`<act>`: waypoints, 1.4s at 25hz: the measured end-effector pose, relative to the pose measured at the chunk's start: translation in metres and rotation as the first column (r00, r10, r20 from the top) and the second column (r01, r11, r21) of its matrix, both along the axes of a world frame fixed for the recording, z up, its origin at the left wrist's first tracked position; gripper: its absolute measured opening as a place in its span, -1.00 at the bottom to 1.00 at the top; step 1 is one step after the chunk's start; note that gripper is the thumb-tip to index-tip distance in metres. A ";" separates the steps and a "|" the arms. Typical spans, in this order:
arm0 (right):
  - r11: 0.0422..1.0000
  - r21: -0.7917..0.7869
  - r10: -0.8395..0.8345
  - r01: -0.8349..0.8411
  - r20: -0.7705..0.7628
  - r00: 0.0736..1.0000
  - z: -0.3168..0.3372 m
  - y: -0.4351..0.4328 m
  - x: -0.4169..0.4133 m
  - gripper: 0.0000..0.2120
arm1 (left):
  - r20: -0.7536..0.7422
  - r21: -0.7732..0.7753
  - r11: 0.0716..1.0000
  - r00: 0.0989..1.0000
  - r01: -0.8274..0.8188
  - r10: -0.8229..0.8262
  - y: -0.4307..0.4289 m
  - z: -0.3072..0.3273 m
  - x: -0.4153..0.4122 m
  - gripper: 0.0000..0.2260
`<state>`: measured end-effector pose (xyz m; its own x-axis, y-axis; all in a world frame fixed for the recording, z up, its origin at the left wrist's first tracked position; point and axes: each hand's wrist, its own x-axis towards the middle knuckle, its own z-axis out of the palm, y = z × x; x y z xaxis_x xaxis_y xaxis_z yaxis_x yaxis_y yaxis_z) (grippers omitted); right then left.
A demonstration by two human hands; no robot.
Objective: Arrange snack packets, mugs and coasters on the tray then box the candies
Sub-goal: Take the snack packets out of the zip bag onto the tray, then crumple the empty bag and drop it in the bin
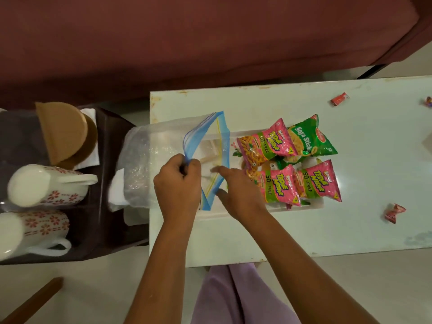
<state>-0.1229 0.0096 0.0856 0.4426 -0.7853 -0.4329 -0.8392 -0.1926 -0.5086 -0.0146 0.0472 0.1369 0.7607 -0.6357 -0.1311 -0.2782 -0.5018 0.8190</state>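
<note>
Step in hand: I judge the snack-packet stage complete or nearly so. Four snack packets lie on the white tray (275,210), which sits on the pale table (350,230): three pink packets (264,146) and one green packet (311,137), grouped at the tray's 3 o'clock end.

I hold a clear zip bag (163,146) over the tray's 9 o'clock end. My left hand (177,183) is pinched closed on the bag's blue zip edge. My right hand (236,192) lies at the bag mouth with fingers extended; I cannot tell whether it grips the far lip or only rests against it. The bag's contents are blurred behind the plastic; I cannot identify them.

Remaining items: two white mugs (44,183) with a red flower pattern lie on their sides in a dark organiser (112,206) at 9 o'clock, off the table. Brown coasters (63,129) stand stacked at 10 o'clock of the mugs; I make out at least two, exact count uncertain.

Candies: three wrapped candies are visible on the table, one at 1 o'clock (339,99), one at 4 o'clock (394,212), one cut by the frame edge (429,101). No candy box is in view.

Next move, in my judgement: clear the bag from the tray, then carry mugs and coasters across with an upright set-down in the tray's free end.
</note>
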 end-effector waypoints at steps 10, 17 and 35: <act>0.934 -0.321 0.005 0.160 0.459 0.888 0.136 0.021 0.004 -0.83 | -0.040 -0.027 0.896 0.895 0.443 -0.443 0.046 0.111 -0.006 -0.82; 0.821 -0.559 0.060 0.112 0.280 0.958 0.248 0.011 -0.038 -0.30 | 0.406 0.061 0.769 0.688 0.637 -0.602 0.047 0.213 -0.015 -0.64; 0.765 0.335 -0.533 0.550 0.809 0.249 0.352 0.005 -0.337 -0.70 | 0.393 -0.210 0.624 0.650 0.752 -0.651 0.018 0.285 -0.273 -0.01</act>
